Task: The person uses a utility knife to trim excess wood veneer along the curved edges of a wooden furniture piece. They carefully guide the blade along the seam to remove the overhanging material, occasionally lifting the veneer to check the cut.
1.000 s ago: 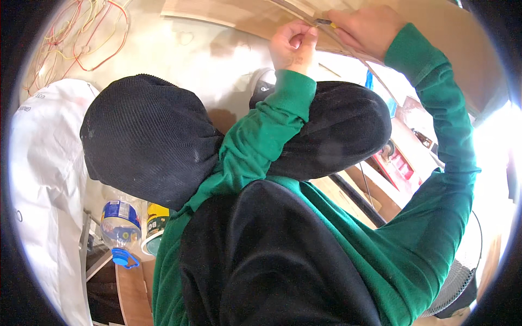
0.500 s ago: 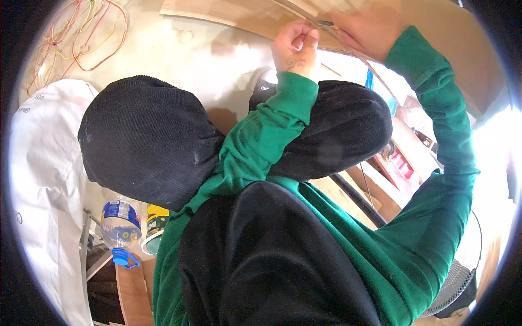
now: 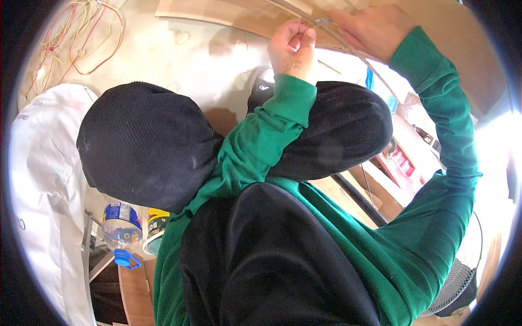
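Overhead, I see both hands raised to the far edge of the floor area, working a thin strip [image 3: 348, 46] that runs along a pale wooden board [image 3: 217, 12]. My left hand [image 3: 291, 49] is pinched narrow, thumb and forefinger closed on the strip's near end, where a small metal-looking tip [image 3: 322, 21] shows; what that tip is I cannot tell at this size. My right hand [image 3: 375, 30] lies flat and curled over the strip just beside it, pressing it toward the board, though its fingers are hidden on the far side, so I cannot say whether they grip or merely rest. Green sleeves frame two dark knees below. A tangle of red and yellow wires [image 3: 76, 38] lies at upper left, well apart from the work; a white sack [image 3: 38, 179] fills the left edge, with a clear plastic bottle with a blue cap [image 3: 120, 231] and a small tin [image 3: 155, 228] near my left knee, and a fan [image 3: 459, 282] at lower right. The risk, as I judge it, is the strip itself: it looks slender and springy, and a slackened pinch could let it flick loose or kink where it bends between the hands. Pressing unevenly with the right hand might also drag it off the board's edge.
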